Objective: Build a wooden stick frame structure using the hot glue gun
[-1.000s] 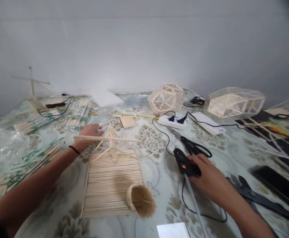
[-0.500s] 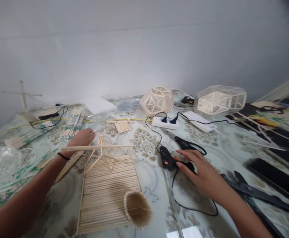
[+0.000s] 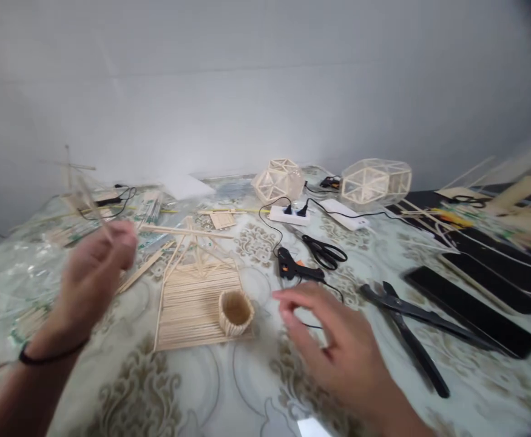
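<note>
My left hand [image 3: 99,273], blurred by motion, is raised above the left side of the table with its fingers closed on a thin pale stick [image 3: 93,203], which points up and away. My right hand [image 3: 338,346] is open and loosely curved, thumb and forefinger tips close together, with nothing visible between them. Just beyond it lies a black glue gun [image 3: 299,267]. Between my hands rests a panel of wooden sticks [image 3: 192,309], with a round stick cup [image 3: 235,312] on its right corner. A stick frame [image 3: 195,252] with a long crossbar stands at the panel's far end.
Black scissors [image 3: 324,250] and large shears [image 3: 406,315] lie to the right, near a black slab [image 3: 470,309]. A power strip [image 3: 289,215] with cords stands behind. Two faceted stick models [image 3: 278,180] are near the wall. Plastic-wrapped sticks [image 3: 149,206] cover the left.
My left hand has drawn back from beyond the panel and risen, with a stick in it. My right hand has pulled back from the glue gun towards me. The view has shifted.
</note>
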### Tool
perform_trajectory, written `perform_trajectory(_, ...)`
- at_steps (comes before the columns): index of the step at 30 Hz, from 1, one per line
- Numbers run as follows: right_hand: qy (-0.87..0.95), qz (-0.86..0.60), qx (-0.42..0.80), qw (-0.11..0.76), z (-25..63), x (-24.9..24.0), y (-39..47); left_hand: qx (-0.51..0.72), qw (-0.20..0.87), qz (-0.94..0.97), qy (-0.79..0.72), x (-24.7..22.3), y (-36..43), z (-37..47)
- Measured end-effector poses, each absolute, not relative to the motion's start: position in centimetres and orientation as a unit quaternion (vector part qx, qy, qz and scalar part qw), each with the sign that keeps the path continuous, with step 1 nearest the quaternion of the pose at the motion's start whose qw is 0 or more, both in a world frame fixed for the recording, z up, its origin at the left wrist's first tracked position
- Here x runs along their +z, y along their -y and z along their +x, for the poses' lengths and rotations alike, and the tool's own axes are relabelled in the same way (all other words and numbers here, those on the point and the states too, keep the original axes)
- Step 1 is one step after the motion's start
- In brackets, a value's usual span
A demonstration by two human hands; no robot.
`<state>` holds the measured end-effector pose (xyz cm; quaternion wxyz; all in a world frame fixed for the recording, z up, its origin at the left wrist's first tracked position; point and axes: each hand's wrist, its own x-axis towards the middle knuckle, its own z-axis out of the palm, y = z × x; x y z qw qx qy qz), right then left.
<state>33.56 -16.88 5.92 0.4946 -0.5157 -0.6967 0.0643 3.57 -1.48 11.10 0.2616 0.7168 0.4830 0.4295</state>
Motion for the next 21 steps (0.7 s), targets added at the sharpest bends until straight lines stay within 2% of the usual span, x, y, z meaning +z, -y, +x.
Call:
perform_trajectory(4, 0.673, -0.452, 0.299, 0.503, 28.3, 6.3, 18.0, 0.287, 0.54, 0.718, -0.332, 8.6, 9.8, 6.2)
perform_trajectory(6, 0.628, -0.444, 0.398, 0.5, 26.7, 5.6, 18.3, 0.226, 0.619, 0.695, -0.288, 7.0, 12.1, 6.5)
perform_trajectory(8, 0.584, -0.444, 0.463, 0.498, 25.6, 4.5, 18.8, 0.196, 0.655, 0.684, -0.253, 5.5, 13.4, 6.0)
perform_trajectory(11, 0.546, -0.452, 0.51, 0.486, 24.9, 2.9, 20.0, 0.156, 0.636, 0.713, -0.251, 4.0, 13.7, 4.6)
perform_trajectory(14, 0.534, -0.491, 0.526, 0.444, 25.4, 0.9, 21.1, 0.142, 0.558, 0.766, -0.285, 3.3, 12.7, 3.3)
perform_trajectory(18, 0.54, -0.583, 0.494, 0.354, 27.7, -1.9, 22.5, 0.141, 0.433, 0.84, -0.294, 2.5, 11.0, 2.8)
perform_trajectory(21, 0.549, -0.612, 0.473, 0.316, 29.5, -2.7, 22.9, 0.125, 0.405, 0.859, -0.288, 1.2, 11.0, 3.1)
